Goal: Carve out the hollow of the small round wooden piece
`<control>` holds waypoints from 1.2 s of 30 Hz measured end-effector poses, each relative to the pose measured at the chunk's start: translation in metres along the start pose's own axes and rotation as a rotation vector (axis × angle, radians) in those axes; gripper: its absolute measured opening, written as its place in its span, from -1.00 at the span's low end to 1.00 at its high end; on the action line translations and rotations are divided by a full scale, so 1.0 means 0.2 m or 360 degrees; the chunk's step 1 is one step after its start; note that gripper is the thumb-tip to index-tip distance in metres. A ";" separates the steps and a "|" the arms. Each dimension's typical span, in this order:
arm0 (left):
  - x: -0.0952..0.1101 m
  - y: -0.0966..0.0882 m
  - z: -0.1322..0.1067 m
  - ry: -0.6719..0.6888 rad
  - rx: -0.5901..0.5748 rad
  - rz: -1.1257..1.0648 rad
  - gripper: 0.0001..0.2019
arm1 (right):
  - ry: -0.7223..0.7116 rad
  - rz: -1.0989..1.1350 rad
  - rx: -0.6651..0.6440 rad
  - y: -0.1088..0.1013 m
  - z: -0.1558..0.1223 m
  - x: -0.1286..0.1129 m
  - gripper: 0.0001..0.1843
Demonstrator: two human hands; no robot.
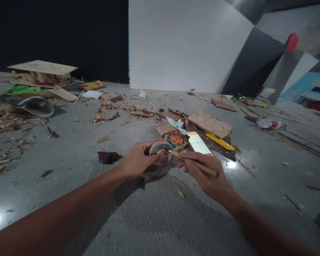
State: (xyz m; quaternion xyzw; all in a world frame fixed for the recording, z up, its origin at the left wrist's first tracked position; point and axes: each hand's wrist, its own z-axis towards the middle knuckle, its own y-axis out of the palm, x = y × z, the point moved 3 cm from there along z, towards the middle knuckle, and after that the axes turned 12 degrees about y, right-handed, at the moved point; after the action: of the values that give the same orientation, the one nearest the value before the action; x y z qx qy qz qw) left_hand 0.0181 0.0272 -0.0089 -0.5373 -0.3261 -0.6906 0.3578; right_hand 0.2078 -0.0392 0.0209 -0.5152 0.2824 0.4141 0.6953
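Note:
Held in the fingers of my left hand [138, 160] is a small round wooden piece [160, 146] with a teal-painted rim and a bare, hollowed-looking middle. My left thumb lies across its face. My right hand [206, 170] grips a wooden-handled tool [202, 168] like a pencil; its narrow metal tip touches or nearly touches the right edge of the round piece. Just behind the piece lies a board painted in bright red, yellow and blue [176, 139]. Beyond my right fingers a phone [198, 144] shows a running timer.
A yellow utility knife [220, 141] lies on dark material beside a wooden board [209, 123]. A dark red scrap [108, 157] sits left of my hand. Wood shavings [141, 112] litter the grey floor. At the back left are stacked boards [42, 67]; a plastic bottle [269, 123] lies right.

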 end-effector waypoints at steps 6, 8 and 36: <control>-0.01 0.00 0.00 0.0007 0.0044 -0.0002 -0.65 | 0.0032 0.0150 0.0044 0.05 -0.02 0.03 -0.79; -0.01 -0.01 0.00 -0.0001 0.0098 0.0006 -0.64 | 0.0022 0.0123 0.0084 0.06 -0.02 0.04 -0.78; 0.00 -0.02 0.00 -0.0011 0.0248 -0.0063 -0.70 | 0.0170 0.0372 0.0173 0.10 -0.02 0.04 -0.83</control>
State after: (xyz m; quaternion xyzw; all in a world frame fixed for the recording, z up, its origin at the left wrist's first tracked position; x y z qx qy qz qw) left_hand 0.0142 0.0294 -0.0093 -0.5036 -0.3908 -0.6681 0.3837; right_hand 0.1954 -0.0384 0.0028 -0.4616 0.3990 0.4484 0.6532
